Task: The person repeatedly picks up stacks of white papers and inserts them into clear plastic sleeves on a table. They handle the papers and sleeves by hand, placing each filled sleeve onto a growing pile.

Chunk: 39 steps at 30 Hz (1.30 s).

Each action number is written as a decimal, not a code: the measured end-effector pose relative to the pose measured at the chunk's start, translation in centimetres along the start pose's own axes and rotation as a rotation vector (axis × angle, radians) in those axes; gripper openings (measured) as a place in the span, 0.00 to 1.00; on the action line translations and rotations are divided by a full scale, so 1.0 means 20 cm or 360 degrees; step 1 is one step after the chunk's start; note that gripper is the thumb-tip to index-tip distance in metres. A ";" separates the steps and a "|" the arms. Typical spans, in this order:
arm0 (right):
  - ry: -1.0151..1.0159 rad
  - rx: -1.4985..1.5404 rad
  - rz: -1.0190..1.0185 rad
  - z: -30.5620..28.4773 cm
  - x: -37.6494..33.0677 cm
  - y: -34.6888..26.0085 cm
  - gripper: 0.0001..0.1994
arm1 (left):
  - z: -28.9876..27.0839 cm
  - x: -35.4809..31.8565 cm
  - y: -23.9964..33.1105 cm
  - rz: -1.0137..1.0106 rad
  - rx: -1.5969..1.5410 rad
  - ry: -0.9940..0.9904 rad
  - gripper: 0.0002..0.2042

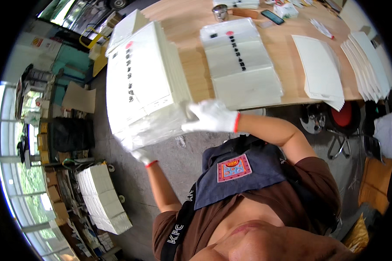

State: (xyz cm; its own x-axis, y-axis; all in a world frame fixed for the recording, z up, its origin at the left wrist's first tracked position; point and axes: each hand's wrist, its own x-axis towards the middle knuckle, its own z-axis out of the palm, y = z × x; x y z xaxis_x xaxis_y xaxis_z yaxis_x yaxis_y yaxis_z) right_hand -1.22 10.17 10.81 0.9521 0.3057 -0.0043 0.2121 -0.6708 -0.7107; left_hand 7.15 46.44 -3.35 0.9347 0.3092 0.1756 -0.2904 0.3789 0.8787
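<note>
A thick stack of white printed paper bags or sheets (146,69) lies at the left of the table, its near end jutting past the edge. Thin clear plastic (154,128) crumples around that near end. My right hand (213,116), in a white glove with a red cuff, grips the stack's near right corner, thumb and fingers apart across the plastic. My left hand (143,156), gloved alike, holds the lower left corner from below; its fingertips are blurred and partly hidden by the plastic.
On the wooden table (196,82) lie a flatter printed pile (244,65), white sheets (320,67), a fanned stack (368,65), a phone (272,17) and a metal cup (220,13). A stool (339,115) stands at right. White bundles (102,198) sit on a cart at lower left.
</note>
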 end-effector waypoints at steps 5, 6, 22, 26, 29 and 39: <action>-0.0460 0.0083 0.0398 0.33 -0.39 0.48 0.21 | 0.25 -0.70 -0.71 -0.1624 0.0817 -0.0458 0.12; -0.0438 0.0122 0.0420 0.40 -0.47 0.60 0.20 | 0.46 -0.77 -0.67 -0.1078 0.1126 -0.1029 0.12; 0.0797 0.1354 0.1102 0.21 -0.64 0.89 0.18 | 1.74 -0.56 -1.01 0.0291 0.1674 -0.2136 0.08; 0.0963 0.1928 0.1164 0.11 -0.46 1.08 0.23 | 1.78 -0.59 -0.96 0.0280 0.1690 -0.2069 0.07; 0.0873 0.1736 0.1201 0.06 -0.49 1.08 0.24 | 1.70 -0.65 -1.04 0.0816 0.1815 -0.2034 0.06; 0.1136 0.1028 0.1168 0.14 -0.35 1.19 0.28 | 1.78 -0.57 -1.00 0.0321 0.1296 -0.1995 0.09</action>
State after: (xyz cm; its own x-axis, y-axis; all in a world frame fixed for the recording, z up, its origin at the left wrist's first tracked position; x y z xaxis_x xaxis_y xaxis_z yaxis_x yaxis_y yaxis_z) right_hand -3.38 -6.02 -7.95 0.7503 -0.5842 -0.3094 -0.3844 -0.0048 -0.9232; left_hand 9.55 4.30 -7.08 0.5815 -0.7873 0.2048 -0.6346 -0.2814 0.7198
